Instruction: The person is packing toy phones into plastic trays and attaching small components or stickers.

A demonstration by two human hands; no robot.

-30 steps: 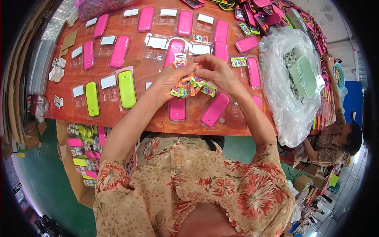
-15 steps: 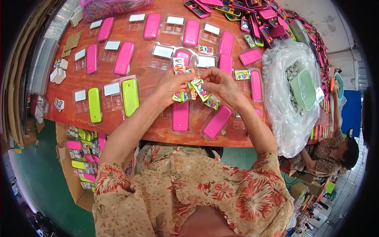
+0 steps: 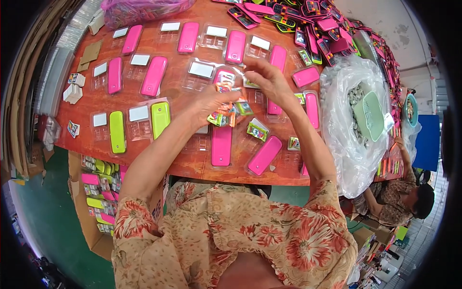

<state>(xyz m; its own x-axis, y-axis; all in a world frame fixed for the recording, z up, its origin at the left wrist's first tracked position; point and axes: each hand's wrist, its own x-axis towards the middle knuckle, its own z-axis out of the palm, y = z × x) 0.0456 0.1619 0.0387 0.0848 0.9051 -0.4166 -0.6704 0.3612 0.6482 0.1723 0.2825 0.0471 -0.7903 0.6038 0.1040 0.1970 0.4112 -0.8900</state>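
Note:
My left hand [image 3: 209, 105] is closed round a bunch of small colourful packets [image 3: 230, 108], in orange, green and white wrappers. To its right, my right hand [image 3: 272, 84] is raised over a clear tray, thumb and bent fingers apart. A packet [image 3: 250, 83] shows partly below its fingertips; whether they touch it is unclear. Under and around the hands lie clear plastic trays with oblong pink phone-shaped toys [image 3: 221, 147]. Another green packet [image 3: 258, 130] lies in a tray below my right hand, beside a tilted pink toy [image 3: 264, 155].
More trays with white cards and pink or lime-green toys [image 3: 117, 131] stand in rows on the red-brown table. Toy phones [image 3: 308, 21] are heaped at the far right. A plastic bag [image 3: 332, 139] with a green basket [image 3: 372, 115] sits right. A co-worker [image 3: 399, 197] is beyond it.
My right hand has moved up and away from the bunch, to the tray above. My left hand still grips the packets. The view has shifted slightly.

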